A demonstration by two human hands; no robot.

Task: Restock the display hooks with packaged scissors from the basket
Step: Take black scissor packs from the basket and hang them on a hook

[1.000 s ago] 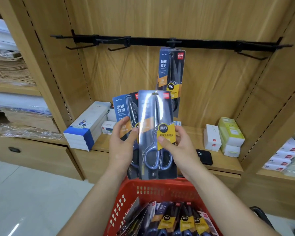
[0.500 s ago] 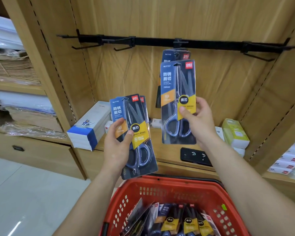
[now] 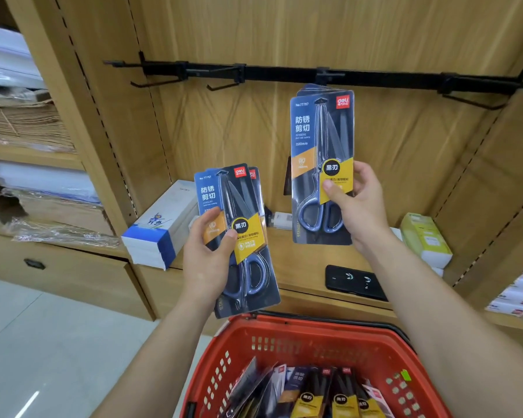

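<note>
My right hand [image 3: 357, 203] pinches a blue-and-yellow scissors pack [image 3: 317, 140] by its lower part, its hang hole up at the tip of the middle hook [image 3: 325, 78] on the black display rail [image 3: 375, 78]. Other packs hang behind it on that hook. My left hand [image 3: 206, 254] grips two more scissors packs [image 3: 239, 212], lower and to the left, above the red basket [image 3: 314, 330]. More packs [image 3: 317, 393] lie in the basket.
Two bare hooks [image 3: 157, 82] stick out at the rail's left and one bare hook [image 3: 471, 102] at its right. On the wooden shelf [image 3: 302, 260] below lie a black phone [image 3: 355, 282], white-and-blue boxes [image 3: 160, 227] and green-and-white boxes [image 3: 426, 239].
My right hand has lifted its pack from in front of the left-hand packs up and to the right, to the middle hook. My left hand stays low with its packs.
</note>
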